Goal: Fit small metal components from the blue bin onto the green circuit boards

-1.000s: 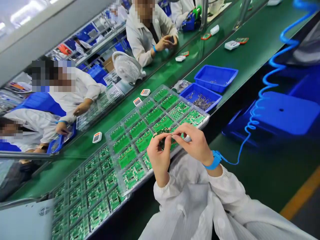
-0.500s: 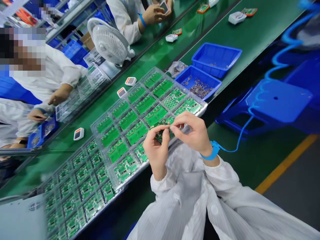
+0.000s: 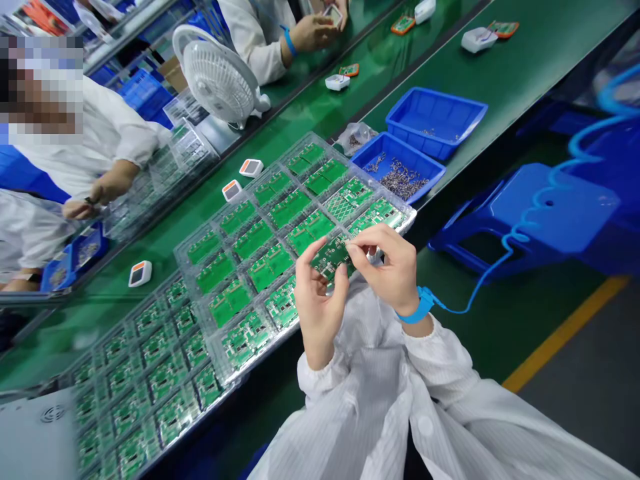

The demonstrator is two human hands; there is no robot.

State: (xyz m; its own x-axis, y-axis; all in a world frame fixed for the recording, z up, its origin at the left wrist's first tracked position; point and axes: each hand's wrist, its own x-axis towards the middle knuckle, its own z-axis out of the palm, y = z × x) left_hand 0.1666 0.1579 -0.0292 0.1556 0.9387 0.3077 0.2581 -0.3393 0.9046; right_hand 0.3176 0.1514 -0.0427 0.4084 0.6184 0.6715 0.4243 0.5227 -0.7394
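A green circuit board is held up in front of me, over the near edge of a clear tray of boards. My left hand grips it between forefinger and thumb at its left side. At the board's right end, my right hand is closed, thumb and forefinger pinched at the edge; any small part between them is too small to make out. A blue strap circles my right wrist. Green boards fill the tray's compartments, some with components facing up.
Two blue bins stand beyond the tray, the nearer one holding small metal parts. More boards lie in a second tray at left. White-and-orange devices sit on the green belt. Co-workers' hands work across it. A blue stool stands right.
The board has turned from nearly edge-on to show its face. My left fingers have spread wider along it. On the belt, the white-and-orange devices have shifted left in view.
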